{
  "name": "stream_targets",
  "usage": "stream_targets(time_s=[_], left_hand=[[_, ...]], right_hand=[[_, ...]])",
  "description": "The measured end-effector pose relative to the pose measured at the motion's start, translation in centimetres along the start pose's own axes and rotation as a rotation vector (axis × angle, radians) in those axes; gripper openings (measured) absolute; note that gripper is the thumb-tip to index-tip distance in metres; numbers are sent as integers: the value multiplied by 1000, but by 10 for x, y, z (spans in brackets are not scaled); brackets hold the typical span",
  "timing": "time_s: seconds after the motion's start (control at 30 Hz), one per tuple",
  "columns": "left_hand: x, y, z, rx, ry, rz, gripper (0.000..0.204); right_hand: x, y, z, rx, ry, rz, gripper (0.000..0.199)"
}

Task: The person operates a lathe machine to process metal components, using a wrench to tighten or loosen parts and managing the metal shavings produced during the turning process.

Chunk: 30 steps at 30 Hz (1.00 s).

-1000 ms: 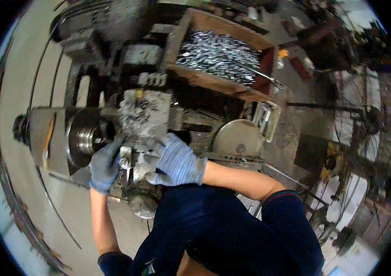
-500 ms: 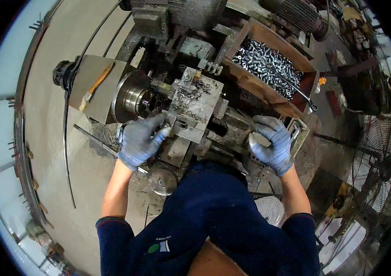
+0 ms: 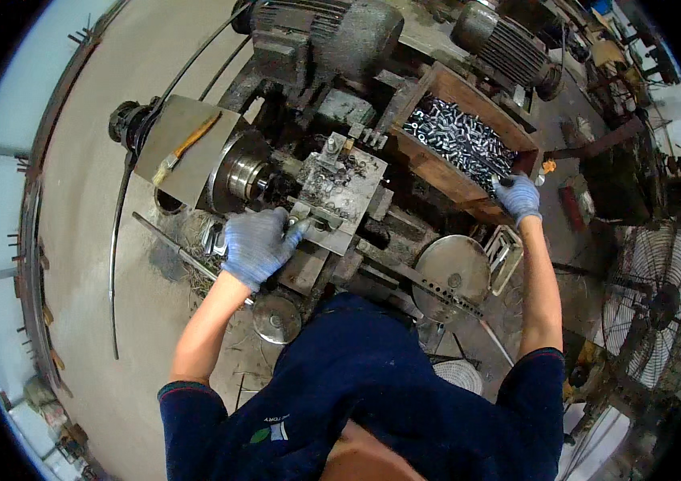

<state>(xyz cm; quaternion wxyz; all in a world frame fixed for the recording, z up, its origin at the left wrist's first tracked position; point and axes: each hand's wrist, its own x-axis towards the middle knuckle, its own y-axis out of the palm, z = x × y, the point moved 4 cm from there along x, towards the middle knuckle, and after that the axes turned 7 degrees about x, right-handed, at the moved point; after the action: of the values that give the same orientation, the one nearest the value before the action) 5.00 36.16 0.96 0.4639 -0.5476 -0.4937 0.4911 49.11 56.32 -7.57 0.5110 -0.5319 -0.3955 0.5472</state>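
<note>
My left hand [image 3: 259, 247], in a grey-blue glove, is at the near left edge of the machine's flat metal slide plate [image 3: 342, 186]. Its fingers are curled and its thumb points toward the plate; what lies between them is too small to name. To its upper left is the round, shiny chuck [image 3: 246, 176]. My right hand [image 3: 519, 199], gloved alike, closes at the near right corner of a wooden box [image 3: 445, 170]. It is on the end of a long wrench lying across the box, mostly hidden by the glove. Many small shiny metal parts [image 3: 461, 136] fill the box.
A brush [image 3: 186, 147] with a wooden handle lies on the grey machine cover [image 3: 166, 167]. A handwheel [image 3: 451, 276] sits near my right side, a smaller round wheel [image 3: 278, 319] below my left hand. Motors [image 3: 324, 36] stand behind; a large fan [image 3: 649, 301] is far right.
My right hand has moved from beside the handwheel up and right to the box corner and closed on the wrench's end. My left hand stays by the slide plate. The view has shifted slightly.
</note>
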Motion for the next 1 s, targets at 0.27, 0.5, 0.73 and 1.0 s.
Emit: stream_targets(time_s=[0.27, 0.5, 0.73, 1.0], left_hand=[[-2, 6, 8, -117, 176, -62, 27], [9, 15, 14, -74, 395, 31, 20], [12, 12, 12, -145, 527, -59, 17], [21, -2, -7, -108, 461, 5, 19]], right_hand=[[18, 0, 18, -279, -30, 107, 50], [21, -6, 3, -73, -32, 135, 66], [5, -10, -1, 5, -172, 213, 63], [18, 10, -222, 1419, 422, -267, 32]])
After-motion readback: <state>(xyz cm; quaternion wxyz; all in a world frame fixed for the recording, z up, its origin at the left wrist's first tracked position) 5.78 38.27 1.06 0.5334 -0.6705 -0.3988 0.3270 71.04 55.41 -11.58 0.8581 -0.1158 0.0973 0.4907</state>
